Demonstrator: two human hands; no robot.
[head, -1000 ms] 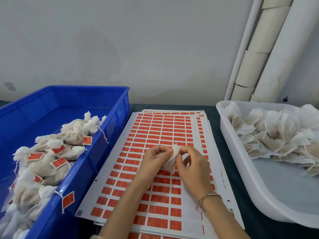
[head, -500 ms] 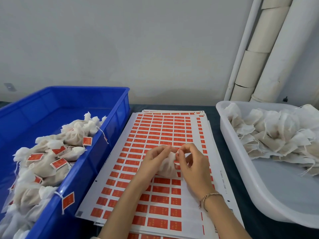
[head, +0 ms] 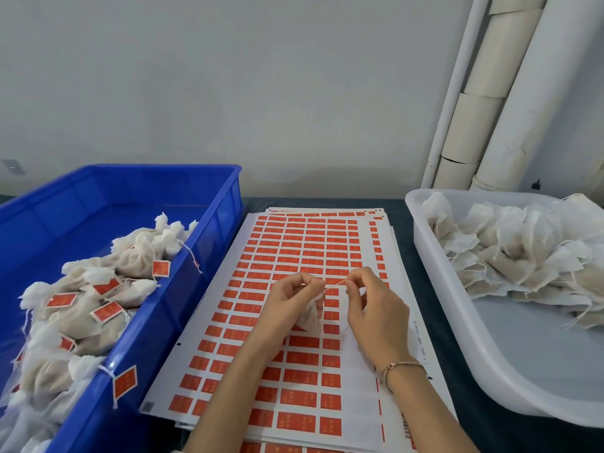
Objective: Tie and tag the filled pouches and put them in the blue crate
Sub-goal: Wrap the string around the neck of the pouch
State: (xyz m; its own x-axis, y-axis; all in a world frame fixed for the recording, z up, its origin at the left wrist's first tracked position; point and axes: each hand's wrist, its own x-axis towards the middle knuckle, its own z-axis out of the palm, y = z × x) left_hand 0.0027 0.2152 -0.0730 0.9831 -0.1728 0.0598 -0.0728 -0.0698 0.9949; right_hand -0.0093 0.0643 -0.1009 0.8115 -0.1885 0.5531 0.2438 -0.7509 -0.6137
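Over the sheets of red labels (head: 295,238), the left hand (head: 289,300) grips a white pouch (head: 310,318) by its neck, while the right hand (head: 376,308) pinches what looks like its thin string (head: 335,284), drawn taut between them. The blue crate (head: 214,243) sits just left, holding tagged pouches.

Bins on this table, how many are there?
2: a blue crate on the left holding tagged pouches, and a white tub on the right holding untagged pouches. More may sit outside the view.
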